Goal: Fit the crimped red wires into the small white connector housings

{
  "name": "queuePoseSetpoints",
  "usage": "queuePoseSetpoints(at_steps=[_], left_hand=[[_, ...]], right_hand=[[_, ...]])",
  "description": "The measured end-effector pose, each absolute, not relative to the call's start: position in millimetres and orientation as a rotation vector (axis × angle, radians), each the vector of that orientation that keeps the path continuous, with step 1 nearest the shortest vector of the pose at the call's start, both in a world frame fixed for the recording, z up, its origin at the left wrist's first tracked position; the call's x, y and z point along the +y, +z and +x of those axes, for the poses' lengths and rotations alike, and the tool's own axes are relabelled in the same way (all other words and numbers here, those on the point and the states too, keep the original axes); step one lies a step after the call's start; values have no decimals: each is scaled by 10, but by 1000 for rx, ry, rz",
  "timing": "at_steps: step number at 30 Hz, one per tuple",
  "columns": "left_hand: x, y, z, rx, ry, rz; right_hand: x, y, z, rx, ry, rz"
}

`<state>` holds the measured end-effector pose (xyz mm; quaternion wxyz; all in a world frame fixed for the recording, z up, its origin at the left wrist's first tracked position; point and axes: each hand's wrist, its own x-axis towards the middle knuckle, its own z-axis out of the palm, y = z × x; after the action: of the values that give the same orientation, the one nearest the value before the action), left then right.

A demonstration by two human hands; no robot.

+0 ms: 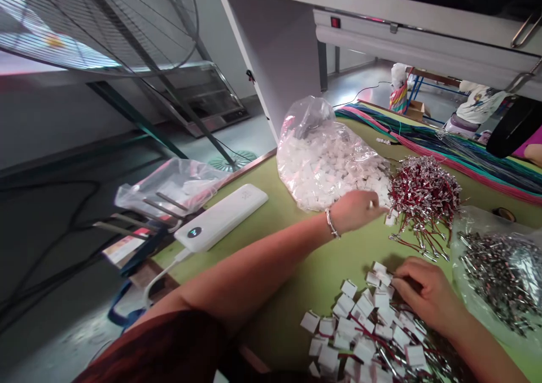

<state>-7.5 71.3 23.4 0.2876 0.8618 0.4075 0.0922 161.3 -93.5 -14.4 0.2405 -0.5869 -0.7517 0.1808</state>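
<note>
My left hand [356, 211], with a bracelet at its wrist, reaches over the table with thumb and fingers closed. At its fingertips is a small white connector housing [390, 219], beside the bundle of short red wires with silver terminals [424, 188]. Lower right, my right hand [429, 294] is curled, its thumb and forefinger closed at a white connector housing [384, 279] on the edge of a pile. That pile of white connector housings [365, 349] has red wires running out of many pieces. Part of the right fingers' grip is hidden.
A clear bag of white housings [326, 157] stands behind my left hand. At right lies a bag of metal-tipped pieces [503, 276]. Long coloured cables [444, 146] run along the far edge. A white power bank [224, 216] with a cable sits left, near a fan [127, 22].
</note>
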Motion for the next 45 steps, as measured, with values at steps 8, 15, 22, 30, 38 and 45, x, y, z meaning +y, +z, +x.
queuePoseSetpoints(at_steps=[8,15,22,30,38,45], left_hand=[[1037,202,-233,1226,97,2557],[875,64,-167,1082,-7,2670],[609,-86,-20,940,58,2670],[543,-150,58,790,363,1938],[458,-109,80,616,314,1045],[459,-161,72,553,299,1011]], right_hand=[[-818,-506,1898,-2116,-332,-1896],[-905,-356,1819,-1972,-290,-1755],[-937,-276,1779,-1760,136,-1900],[-949,-235,1741,-1643,293,-1842],[-982,-133,1670,-1585,379,-1699],[-980,-113,1651,-1544,537,-1738]])
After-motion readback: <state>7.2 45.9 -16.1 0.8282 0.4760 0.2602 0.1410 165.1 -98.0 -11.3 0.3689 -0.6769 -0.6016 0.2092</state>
